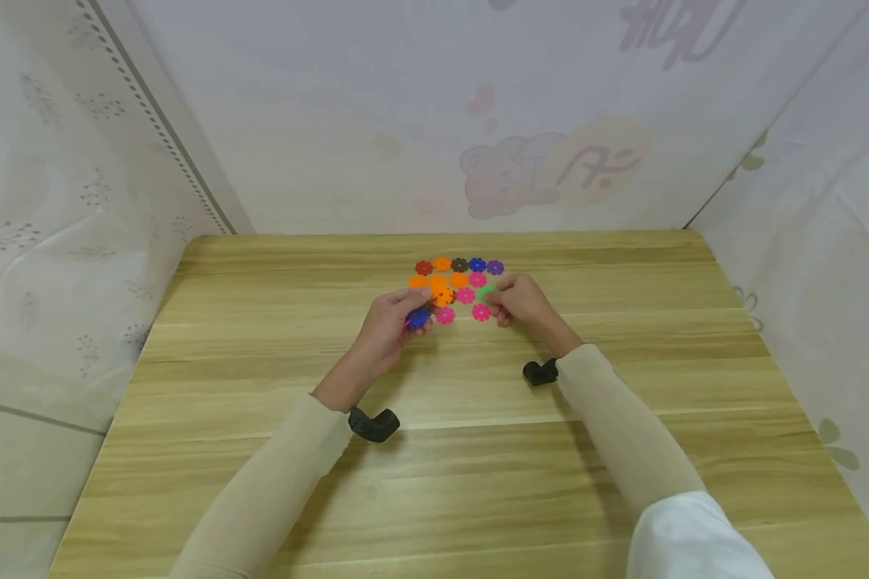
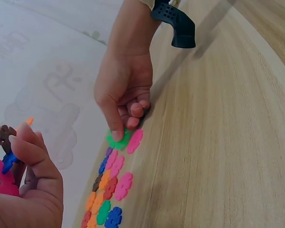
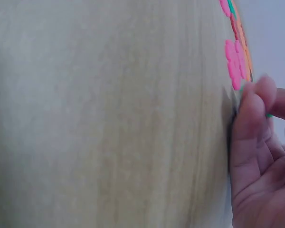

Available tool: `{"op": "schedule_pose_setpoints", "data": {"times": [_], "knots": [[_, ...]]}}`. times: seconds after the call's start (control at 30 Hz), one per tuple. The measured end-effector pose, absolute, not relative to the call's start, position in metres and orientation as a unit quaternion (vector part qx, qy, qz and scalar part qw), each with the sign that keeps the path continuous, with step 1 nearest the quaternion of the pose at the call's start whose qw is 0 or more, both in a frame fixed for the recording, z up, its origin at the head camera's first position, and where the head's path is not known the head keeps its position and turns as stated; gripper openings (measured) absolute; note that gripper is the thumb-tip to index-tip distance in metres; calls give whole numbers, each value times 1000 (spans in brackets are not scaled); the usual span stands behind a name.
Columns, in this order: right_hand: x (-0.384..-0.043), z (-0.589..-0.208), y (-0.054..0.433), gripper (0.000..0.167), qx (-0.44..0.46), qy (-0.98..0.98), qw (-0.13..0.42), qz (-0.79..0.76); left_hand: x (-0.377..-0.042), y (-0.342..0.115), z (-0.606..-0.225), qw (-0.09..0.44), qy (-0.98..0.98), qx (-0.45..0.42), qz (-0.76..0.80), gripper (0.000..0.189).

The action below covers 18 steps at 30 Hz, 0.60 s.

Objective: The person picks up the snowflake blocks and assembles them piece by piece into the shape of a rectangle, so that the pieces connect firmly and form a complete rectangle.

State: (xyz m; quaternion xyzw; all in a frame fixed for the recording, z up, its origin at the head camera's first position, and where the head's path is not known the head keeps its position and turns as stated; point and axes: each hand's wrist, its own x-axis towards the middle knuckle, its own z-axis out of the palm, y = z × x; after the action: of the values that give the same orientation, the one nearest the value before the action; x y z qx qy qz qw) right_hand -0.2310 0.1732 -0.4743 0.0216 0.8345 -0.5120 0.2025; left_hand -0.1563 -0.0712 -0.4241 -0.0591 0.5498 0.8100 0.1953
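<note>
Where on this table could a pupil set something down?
Bare table shows between the left sleeve and right sleeve; from the left sleeve to the table's left edge; and from the right sleeve to its right edge. It is crowded towards the far edge, where the discs, left hand and right hand bunch together.

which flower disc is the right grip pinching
The light green disc, pinched in the right grip; the darker green disc lies on the table beside a blue disc.
</note>
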Motion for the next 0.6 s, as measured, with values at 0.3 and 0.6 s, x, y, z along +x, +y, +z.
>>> {"op": "schedule_pose_setpoints", "data": {"times": [0.3,0.6], "knots": [[-227,-467,176,22,3,822,206,-530,-157,-69,-425,193,559,-63,804,19],[-222,-439,171,28,-18,798,210,-564,-156,-68,-423,192,562,-69,802,17]]}}
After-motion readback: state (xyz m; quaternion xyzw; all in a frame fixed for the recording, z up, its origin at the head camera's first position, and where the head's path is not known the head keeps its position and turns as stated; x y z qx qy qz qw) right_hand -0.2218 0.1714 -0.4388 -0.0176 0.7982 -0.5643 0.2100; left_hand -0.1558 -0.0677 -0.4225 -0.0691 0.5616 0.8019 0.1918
